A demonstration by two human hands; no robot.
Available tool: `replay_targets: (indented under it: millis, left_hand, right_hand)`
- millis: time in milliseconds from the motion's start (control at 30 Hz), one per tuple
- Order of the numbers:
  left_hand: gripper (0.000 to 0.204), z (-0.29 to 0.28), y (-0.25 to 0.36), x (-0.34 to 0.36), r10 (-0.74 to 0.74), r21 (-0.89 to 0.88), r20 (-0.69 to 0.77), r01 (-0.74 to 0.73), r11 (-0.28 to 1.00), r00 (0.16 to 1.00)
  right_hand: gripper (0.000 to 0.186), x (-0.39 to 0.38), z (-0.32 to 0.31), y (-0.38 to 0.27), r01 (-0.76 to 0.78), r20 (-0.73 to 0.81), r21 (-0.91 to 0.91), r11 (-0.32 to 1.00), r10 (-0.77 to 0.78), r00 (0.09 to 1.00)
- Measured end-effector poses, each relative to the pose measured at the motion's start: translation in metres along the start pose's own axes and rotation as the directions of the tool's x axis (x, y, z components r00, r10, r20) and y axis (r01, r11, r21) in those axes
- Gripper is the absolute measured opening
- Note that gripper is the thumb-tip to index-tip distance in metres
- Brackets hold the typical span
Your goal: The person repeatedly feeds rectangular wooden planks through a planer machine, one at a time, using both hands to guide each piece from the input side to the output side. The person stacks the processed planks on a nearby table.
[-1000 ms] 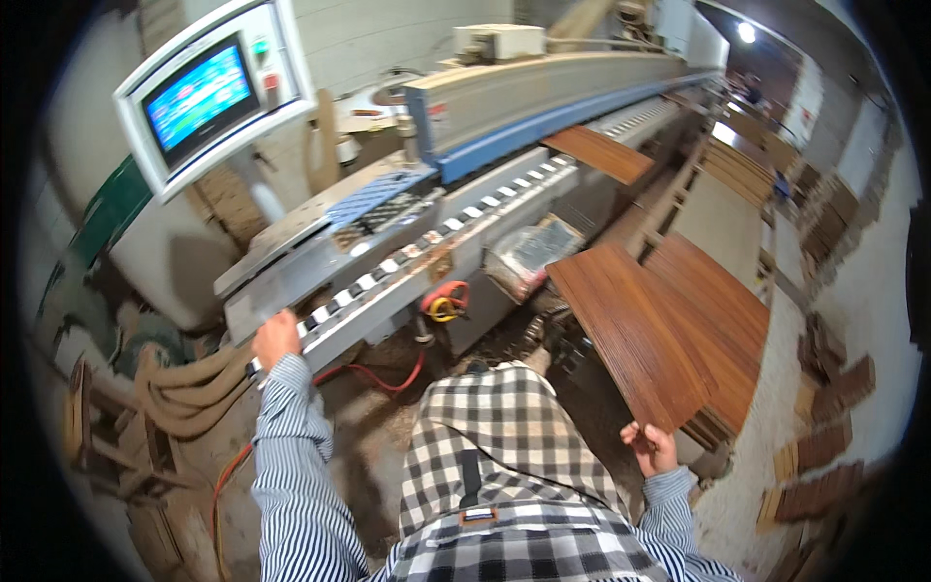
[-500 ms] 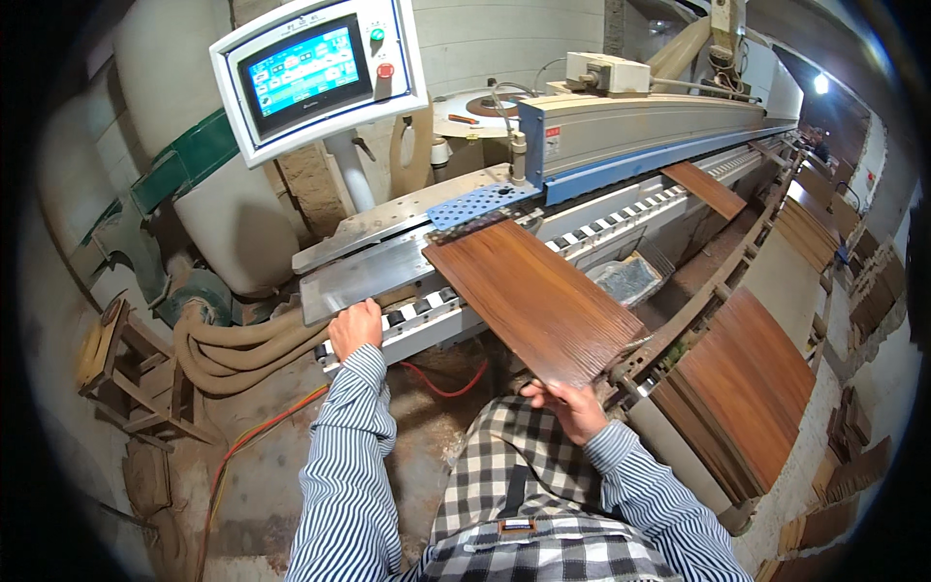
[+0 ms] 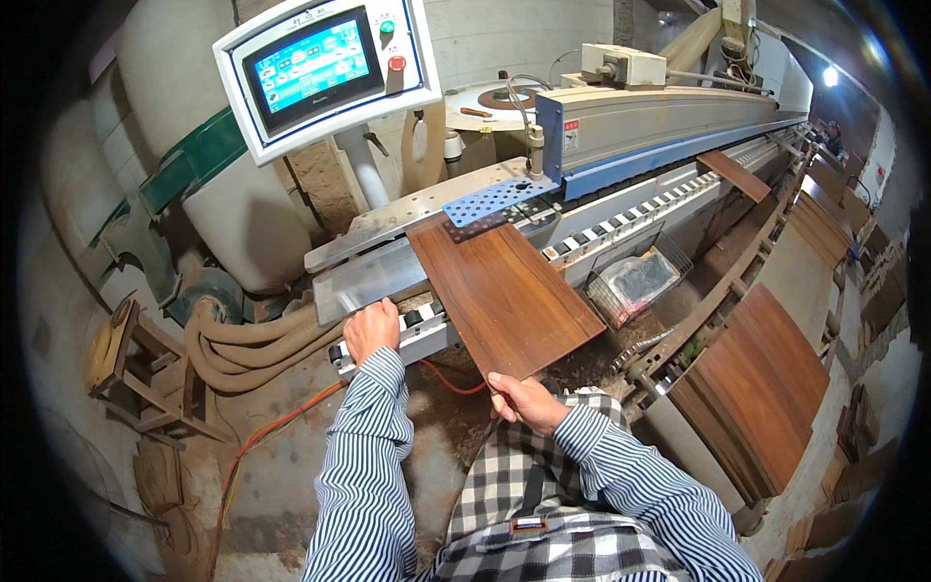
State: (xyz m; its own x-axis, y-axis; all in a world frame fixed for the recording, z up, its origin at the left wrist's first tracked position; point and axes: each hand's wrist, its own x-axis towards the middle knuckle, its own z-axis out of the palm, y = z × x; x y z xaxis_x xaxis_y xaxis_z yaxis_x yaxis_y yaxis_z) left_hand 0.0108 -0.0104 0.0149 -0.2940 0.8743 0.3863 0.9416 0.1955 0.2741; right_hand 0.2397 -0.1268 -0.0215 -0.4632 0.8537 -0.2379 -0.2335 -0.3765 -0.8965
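A brown wood-grain board (image 3: 512,296) slants across the roller rail of a long machine. Its far end lies by the blue perforated plate (image 3: 497,202), and its near end sticks out toward me. My right hand (image 3: 524,401) pinches the board's near left corner between thumb and fingers. To the left of the board, my left hand (image 3: 372,330) is closed at the front edge of the bare metal bed (image 3: 364,281), beside the white roller rail (image 3: 419,330). Its fingertips are hidden, so what they grip cannot be made out.
A stack of brown boards (image 3: 752,388) lies on a roller stand at right. Farther along the machine another board (image 3: 734,176) pokes out. A wire basket (image 3: 640,281) hangs below the rail. A control screen (image 3: 315,68) stands at upper left, above thick hoses (image 3: 252,354) and a wooden stool (image 3: 145,373).
My right hand has moved left with the board's near end, now holding its left corner. The board has turned. My left hand stays at the bed's edge. The far board has slid farther along.
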Motion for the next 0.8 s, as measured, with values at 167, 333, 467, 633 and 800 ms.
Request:
replay_targets:
  millis: [167,333,467,633,800]
  left_hand:
    - [0.042,-0.001,0.000,-0.001,0.003,-0.013,-0.031,-0.003,1.000,1.000]
    - [0.042,0.002,-0.001,0.001,0.000,0.000,-0.004,0.000,1.000,1.000]
    - [0.042,0.002,-0.001,0.002,-0.026,0.001,0.031,0.026,1.000,0.999]
    - [0.041,0.000,0.000,0.000,-0.001,0.008,-0.020,0.001,1.000,1.000]
    - [0.042,-0.001,0.002,0.000,-0.018,0.004,0.002,0.018,1.000,1.000]
  right_hand:
    - [0.033,-0.002,0.003,0.000,0.026,-0.046,0.011,1.000,-0.026,0.999]
    - [0.031,-0.003,-0.003,-0.001,0.041,-0.084,0.052,0.998,-0.037,0.996]
    - [0.033,-0.005,-0.019,-0.004,0.069,-0.148,0.081,0.994,-0.056,0.987]
    - [0.038,-0.011,-0.042,-0.014,0.090,-0.236,0.092,0.992,-0.066,0.970]
    - [0.045,-0.016,-0.072,-0.020,0.130,-0.322,0.065,0.989,-0.103,0.941]
